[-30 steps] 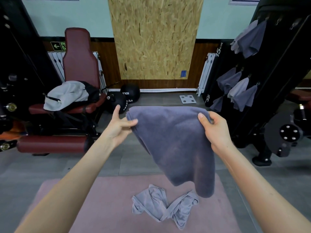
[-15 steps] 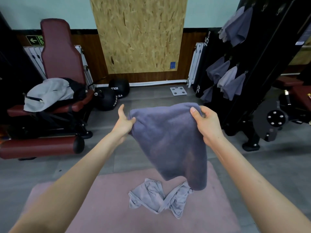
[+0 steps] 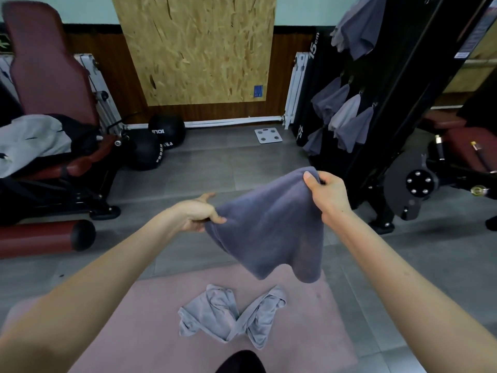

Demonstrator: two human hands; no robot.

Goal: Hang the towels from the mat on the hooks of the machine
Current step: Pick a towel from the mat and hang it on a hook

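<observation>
A dark grey towel (image 3: pixel 271 227) hangs in the air above the pink mat (image 3: pixel 134 319). My left hand (image 3: pixel 197 211) pinches its lower left corner; my right hand (image 3: pixel 326 193) grips its upper right corner, so the top edge slopes up to the right. A lighter grey towel (image 3: pixel 231 316) lies crumpled on the mat below. The black machine (image 3: pixel 403 84) stands at the right, with several grey towels (image 3: pixel 344 117) hanging on its hooks and more (image 3: pixel 355 30) higher up.
A dark red padded gym seat (image 3: pixel 48 76) with a grey jacket (image 3: pixel 29 141) stands at the left. Two black medicine balls (image 3: pixel 156 141) and a white scale (image 3: pixel 268 135) lie on the grey floor by the wall. A weight disc (image 3: pixel 414 187) juts out low at the right.
Both hands have dropped and shifted right with the towel. My left hand has sunk lower than my right, tilting the towel's top edge. The view has tipped downward.
</observation>
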